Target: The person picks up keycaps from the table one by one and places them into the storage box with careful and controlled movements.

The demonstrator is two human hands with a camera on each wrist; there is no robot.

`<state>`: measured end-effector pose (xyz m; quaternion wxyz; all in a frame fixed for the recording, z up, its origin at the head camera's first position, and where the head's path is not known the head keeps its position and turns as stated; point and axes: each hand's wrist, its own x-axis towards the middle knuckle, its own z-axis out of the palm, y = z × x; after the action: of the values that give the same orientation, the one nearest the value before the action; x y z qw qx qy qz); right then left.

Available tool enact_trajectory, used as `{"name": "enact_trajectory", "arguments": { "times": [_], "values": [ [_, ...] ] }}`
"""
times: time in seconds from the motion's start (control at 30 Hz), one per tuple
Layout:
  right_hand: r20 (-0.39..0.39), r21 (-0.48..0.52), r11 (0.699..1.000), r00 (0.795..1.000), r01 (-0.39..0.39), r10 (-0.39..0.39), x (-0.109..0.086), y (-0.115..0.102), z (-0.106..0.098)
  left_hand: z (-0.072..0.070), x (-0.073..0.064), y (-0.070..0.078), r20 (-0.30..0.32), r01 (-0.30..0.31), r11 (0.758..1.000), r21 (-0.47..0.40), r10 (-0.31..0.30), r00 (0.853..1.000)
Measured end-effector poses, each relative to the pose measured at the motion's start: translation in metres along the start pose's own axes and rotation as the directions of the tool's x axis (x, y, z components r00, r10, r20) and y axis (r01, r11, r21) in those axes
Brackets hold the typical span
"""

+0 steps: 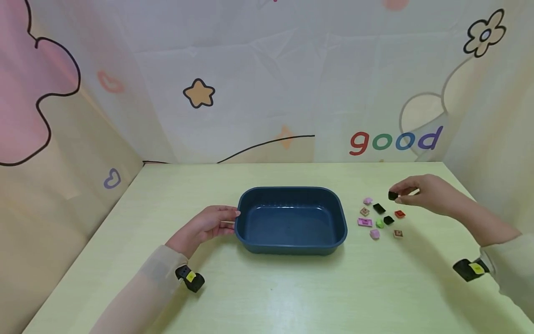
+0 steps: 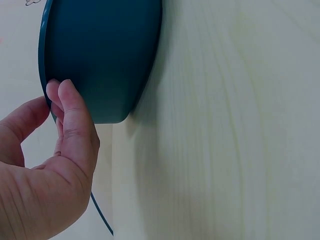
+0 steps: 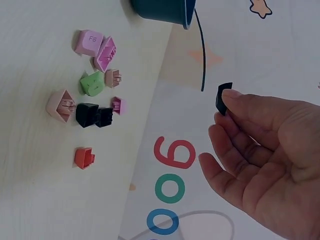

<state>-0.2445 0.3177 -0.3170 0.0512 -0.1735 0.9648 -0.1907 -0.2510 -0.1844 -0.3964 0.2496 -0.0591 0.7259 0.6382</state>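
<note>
A dark blue basin [image 1: 292, 248] stands on the table, and nothing shows inside it in the head view. My left hand [image 1: 212, 225] pinches its left rim, thumb at the edge and fingers against the outer wall [image 2: 100, 60]. Between thumb and index finger, my right hand [image 1: 429, 192] holds a black keycap [image 3: 223, 99] above the table, right of the basin. Below and left of that hand lie several loose keycaps: black ones [image 1: 379, 208], a green one [image 1: 379, 223], a red one [image 1: 399, 214], a wide pink one [image 1: 365, 222], and beige ones [image 1: 398, 234].
The pale wooden-looking table [image 1: 271, 297] ends at a printed curtain [image 1: 267, 93] behind and at both sides. The loose keycaps sit close to the basin's right side, some upside down in the right wrist view. Each wrist wears a black strapped device [image 1: 469, 270].
</note>
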Motion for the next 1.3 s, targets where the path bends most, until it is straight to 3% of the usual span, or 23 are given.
{"name": "enact_trajectory", "arguments": {
  "times": [1.3],
  "values": [
    [0.047, -0.008, 0.999, 0.998, 0.037, -0.037, 0.017, -0.039, -0.025, -0.001, -0.001, 0.002, 0.002, 0.006, 1.000, -0.003, -0.006, 1.000]
  ]
}}
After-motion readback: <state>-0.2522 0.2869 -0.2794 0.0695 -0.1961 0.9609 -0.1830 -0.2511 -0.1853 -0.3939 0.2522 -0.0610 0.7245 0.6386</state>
